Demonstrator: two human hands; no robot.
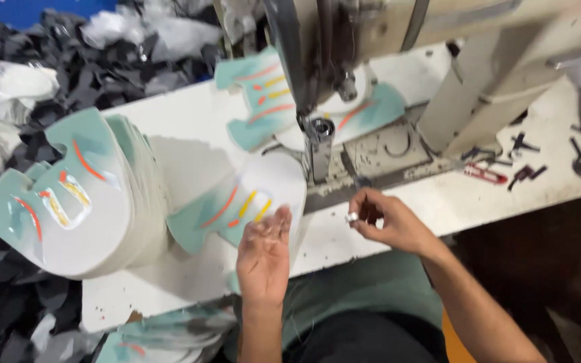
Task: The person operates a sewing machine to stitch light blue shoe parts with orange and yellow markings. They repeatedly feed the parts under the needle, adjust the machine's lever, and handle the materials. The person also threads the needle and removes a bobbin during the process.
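Pinching a small shiny metal piece (352,217), right hand (391,225) hovers.

Your white counter (189,138) is scuffed and stained, carrying a beige sewing machine (479,60). Grey and white fabric scraps (102,64) heap behind it over a blue surface (15,10). Light falls bright and even.

Small shiny object (352,217) in right fingers too blurred to identify.
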